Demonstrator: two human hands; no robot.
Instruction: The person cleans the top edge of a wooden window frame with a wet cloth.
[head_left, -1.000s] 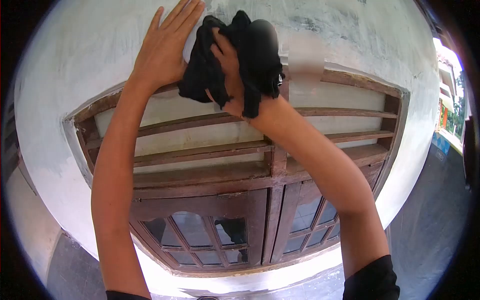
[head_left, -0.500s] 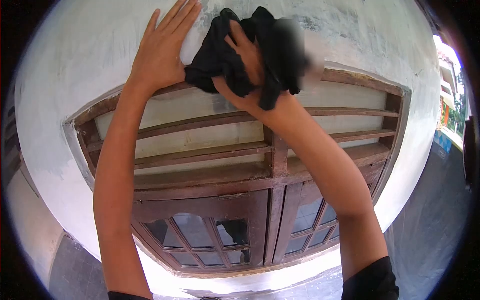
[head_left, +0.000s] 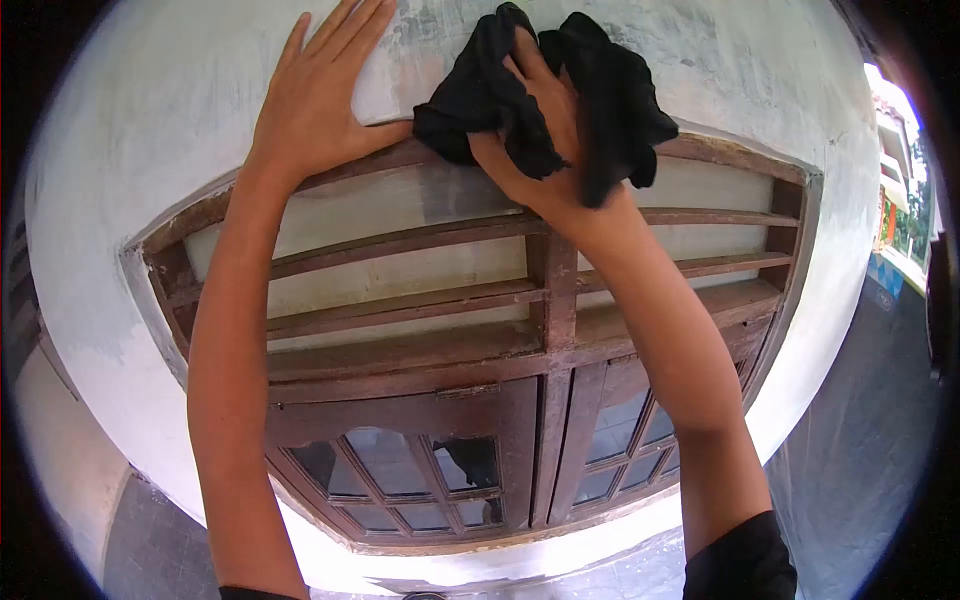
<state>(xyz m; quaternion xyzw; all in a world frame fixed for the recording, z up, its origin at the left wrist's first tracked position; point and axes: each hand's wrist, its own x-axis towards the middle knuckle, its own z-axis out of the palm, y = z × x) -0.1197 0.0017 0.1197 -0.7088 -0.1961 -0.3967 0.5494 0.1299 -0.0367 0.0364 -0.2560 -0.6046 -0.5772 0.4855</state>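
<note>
My left hand (head_left: 315, 105) lies flat with spread fingers against the wall (head_left: 160, 150), its thumb along the top of the wooden window frame (head_left: 740, 155). A bunched black cloth (head_left: 615, 105) is in my right hand (head_left: 550, 120), pressed to the wall just above the frame's top edge. Folds of the cloth wrap around my right fingers and hide part of them. The tip of my left thumb reaches the cloth's left edge.
Below the hands are brown horizontal slats (head_left: 400, 247) over pale panels. Two wooden shutters with small glass panes (head_left: 385, 460) sit beneath them. A dark grey sheet-like surface (head_left: 840, 440) is at the right, with a building (head_left: 890, 150) outside beyond it.
My right hand has moved to the right along the wall with the black cloth. My left hand has shifted slightly left and stays flat on the wall.
</note>
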